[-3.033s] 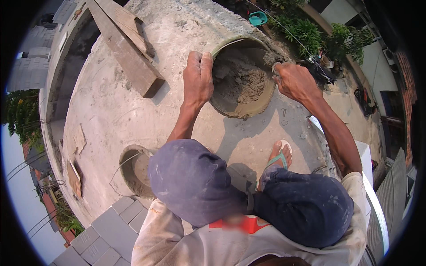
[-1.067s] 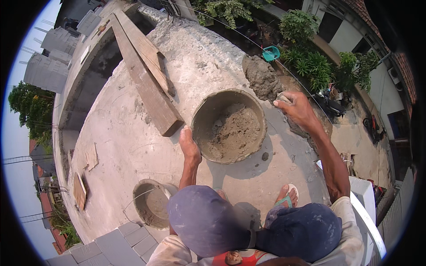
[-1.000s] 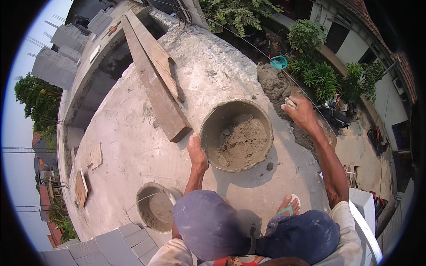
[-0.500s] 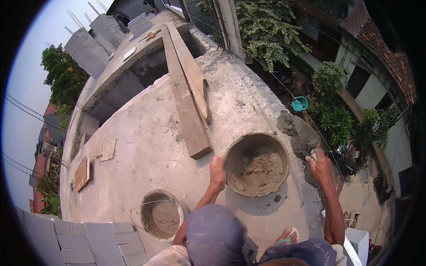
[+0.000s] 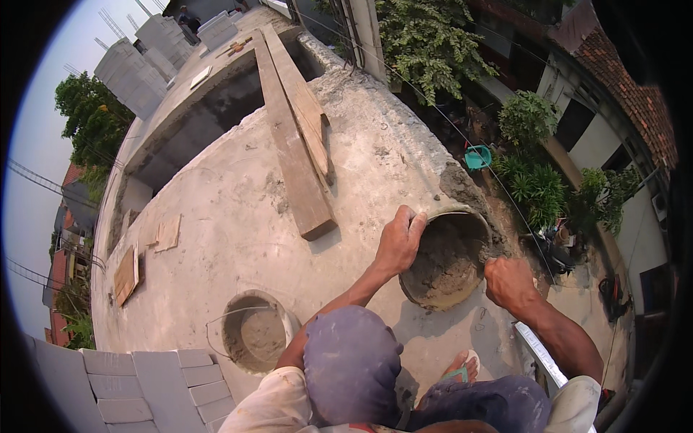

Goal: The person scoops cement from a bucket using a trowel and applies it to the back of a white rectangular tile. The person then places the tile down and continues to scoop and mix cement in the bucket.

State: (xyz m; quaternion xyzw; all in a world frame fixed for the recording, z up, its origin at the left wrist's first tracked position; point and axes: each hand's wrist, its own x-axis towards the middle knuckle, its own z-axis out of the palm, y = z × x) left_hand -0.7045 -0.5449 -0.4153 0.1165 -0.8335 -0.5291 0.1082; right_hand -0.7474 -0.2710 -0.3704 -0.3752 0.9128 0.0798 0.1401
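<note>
A round bucket of wet grey mortar (image 5: 446, 278) is tilted toward the slab's right edge, its mouth facing up toward me. My left hand (image 5: 401, 242) grips the bucket's left rim, thumb over the edge. My right hand (image 5: 510, 283) is closed in a fist at the bucket's right side; whatever it holds is hidden behind the fingers. Beside the fist, wet mortar (image 5: 462, 185) lies in a rough strip along the slab's edge. To the left of my left forearm, a second bucket (image 5: 287, 317) with a wire handle stands upright, holding more mortar.
Long wooden planks (image 5: 292, 166) lie across an opening in the concrete slab (image 5: 216, 238). Pale blocks (image 5: 119, 386) are stacked at lower left. A taut string (image 5: 498, 180) runs along the right edge, above a drop to the yard. A metal straightedge (image 5: 541, 353) lies near my right knee.
The bucket has moved right and tilted toward the edge, my left hand going with it. My right hand has come in from the mortar strip to the bucket's side.
</note>
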